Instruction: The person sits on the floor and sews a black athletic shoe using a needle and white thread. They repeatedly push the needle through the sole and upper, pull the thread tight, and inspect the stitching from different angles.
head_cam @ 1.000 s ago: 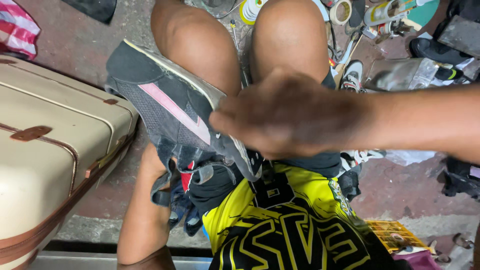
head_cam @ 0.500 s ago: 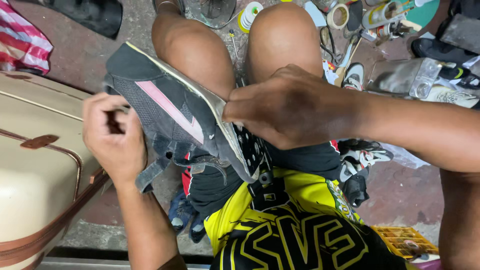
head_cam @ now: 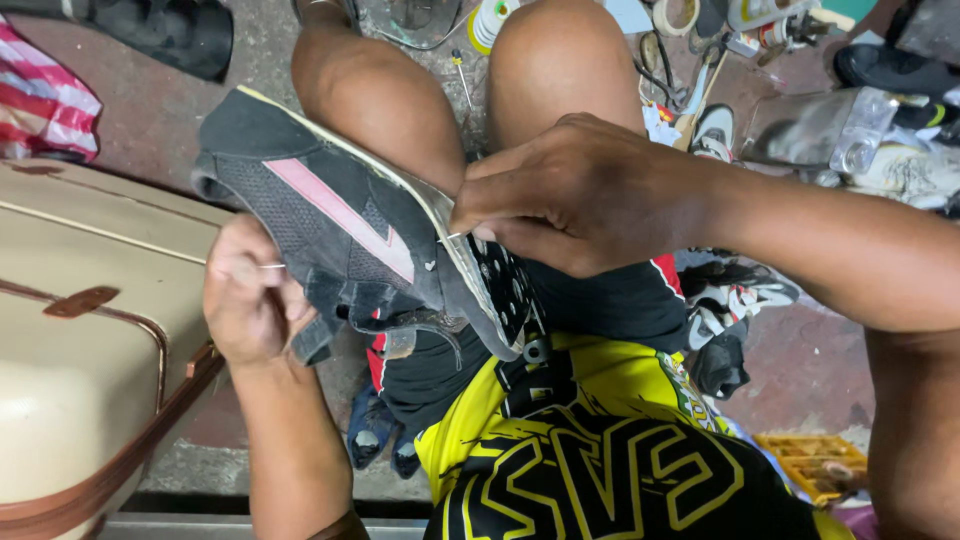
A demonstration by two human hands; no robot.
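Observation:
A black mesh sneaker with a pink stripe and pale sole edge lies on its side across my lap, toe pointing up-left. My right hand pinches at the sole edge near the heel, where a thin needle or thread end shows. My left hand is closed beside the shoe's upper, thumb and finger pinched on a thin thread. I sit with bare knees apart, wearing black shorts and a yellow and black shirt.
A cream suitcase with brown trim stands at the left. A striped red bag lies at the top left. Tape rolls, tools and scissors, a clear plastic bottle and other shoes clutter the floor at the right.
My left hand came into view a second ago and now sits lower and closer to the shoe. My right hand shifted from covering the shoe to pinching the sole edge.

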